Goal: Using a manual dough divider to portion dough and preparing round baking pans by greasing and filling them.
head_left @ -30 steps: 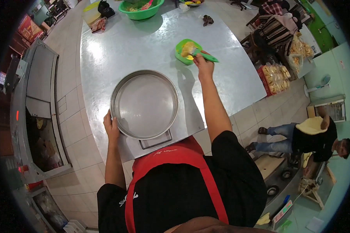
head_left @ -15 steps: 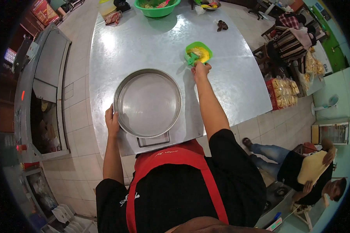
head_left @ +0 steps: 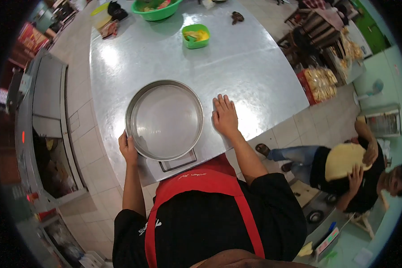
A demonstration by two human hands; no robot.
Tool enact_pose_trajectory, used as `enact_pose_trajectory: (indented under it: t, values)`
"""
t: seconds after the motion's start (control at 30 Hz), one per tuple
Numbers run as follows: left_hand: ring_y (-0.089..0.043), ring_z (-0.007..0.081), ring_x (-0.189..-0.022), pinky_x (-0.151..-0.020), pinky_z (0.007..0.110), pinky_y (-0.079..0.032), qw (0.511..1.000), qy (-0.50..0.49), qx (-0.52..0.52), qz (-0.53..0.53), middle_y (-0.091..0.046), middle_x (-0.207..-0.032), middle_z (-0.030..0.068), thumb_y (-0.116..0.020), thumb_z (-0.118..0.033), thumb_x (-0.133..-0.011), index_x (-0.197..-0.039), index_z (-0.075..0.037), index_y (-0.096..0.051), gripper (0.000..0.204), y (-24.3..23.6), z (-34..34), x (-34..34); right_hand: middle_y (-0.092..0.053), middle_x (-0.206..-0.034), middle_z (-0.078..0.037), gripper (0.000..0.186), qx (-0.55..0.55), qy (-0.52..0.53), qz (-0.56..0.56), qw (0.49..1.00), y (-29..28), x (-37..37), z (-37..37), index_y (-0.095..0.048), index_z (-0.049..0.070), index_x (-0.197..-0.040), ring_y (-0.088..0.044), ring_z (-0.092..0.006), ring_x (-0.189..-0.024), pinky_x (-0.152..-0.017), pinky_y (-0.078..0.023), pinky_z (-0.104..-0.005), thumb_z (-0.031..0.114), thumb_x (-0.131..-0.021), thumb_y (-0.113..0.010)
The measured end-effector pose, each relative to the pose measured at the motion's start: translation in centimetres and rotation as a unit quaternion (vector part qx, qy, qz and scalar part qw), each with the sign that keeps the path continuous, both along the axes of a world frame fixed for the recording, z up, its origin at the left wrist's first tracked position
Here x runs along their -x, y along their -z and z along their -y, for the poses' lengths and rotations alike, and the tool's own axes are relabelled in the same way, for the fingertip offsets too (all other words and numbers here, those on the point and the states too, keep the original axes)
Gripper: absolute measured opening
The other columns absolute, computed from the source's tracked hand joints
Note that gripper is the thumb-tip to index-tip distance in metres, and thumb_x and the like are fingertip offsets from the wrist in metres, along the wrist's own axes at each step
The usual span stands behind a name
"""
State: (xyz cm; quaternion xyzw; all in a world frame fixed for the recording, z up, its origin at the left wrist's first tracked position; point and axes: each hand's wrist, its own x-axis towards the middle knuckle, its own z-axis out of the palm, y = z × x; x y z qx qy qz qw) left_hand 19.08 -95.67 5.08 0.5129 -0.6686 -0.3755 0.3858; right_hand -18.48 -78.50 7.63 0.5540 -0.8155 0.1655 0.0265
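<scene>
- Tiled floor (head_left: pixel 105 196) surrounds a shiny metal bench (head_left: pixel 165 62) in the head view, the only view supplied.
- Round pan (head_left: pixel 165 123), grey metal, wide and high-walled, lies level at the near side of the bench; no contents noted. A dark rectangular frame (head_left: pixel 181 168) shows just beside its near edge.
- Left hand (head_left: pixel 128 149) touches the pan's left wall, thumb near the rim. Whether it pinches the wall cannot be told.
- Right hand (head_left: pixel 226 117) is palm down to the right of the pan, apart from it, fingers extended and slightly spread, nothing held; it appears to rest on the bench.
- Green container (head_left: pixel 195 43) stands beyond the pan, out of both hands, with yellow contents and what appears to be a brush (head_left: pixel 192 34) inside.
- Handling, as judged: pan stiff, moderately light for its width, smooth and liable to slide; best held by opposite sides of the rim. Container probably light, its contents prone to spilling; best gripped around its walls.
- Markings: white lettering on the red apron (head_left: pixel 201 181), small and not transcribed; white marking on the black shirt (head_left: pixel 201 223). None noted on pan or container.
</scene>
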Motion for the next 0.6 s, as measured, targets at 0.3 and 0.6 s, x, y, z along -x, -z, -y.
enact_pose_trajectory:
  t: [0.3, 0.6]
  values:
    - [-0.051, 0.0224, -0.108, -0.093, 0.032, -0.04, 0.997, 0.068, 0.038, 0.002, -0.051, -0.116, 0.0138, -0.055, -0.01, -0.089, -0.124, 0.007, -0.05, 0.039, 0.6, 1.9, 0.3, -0.027, -0.146, -0.017, 0.06, -0.059, 0.144, 0.024, 0.987, 0.0, -4.0, -4.0, -0.035, 0.005, -0.138, -0.021, -0.0339, -0.137, -0.107, -0.015, -0.0589, 0.034, -0.087, -0.049]
    - [-0.049, 0.0308, -0.109, -0.095, 0.041, -0.037, 0.942, 0.247, 0.207, 0.094, -0.053, -0.116, 0.0185, -0.064, -0.018, -0.079, -0.119, 0.0, -0.057, 0.044, -1.7, 2.4, 0.9, -0.057, -0.113, -0.017, 0.031, 0.142, 0.138, 0.15, 0.969, 1.3, -9.1, -7.8, -0.059, 0.001, -0.108, -0.049, -0.0372, -0.113, -0.098, -0.034, -0.0484, 0.018, -0.083, -0.057]
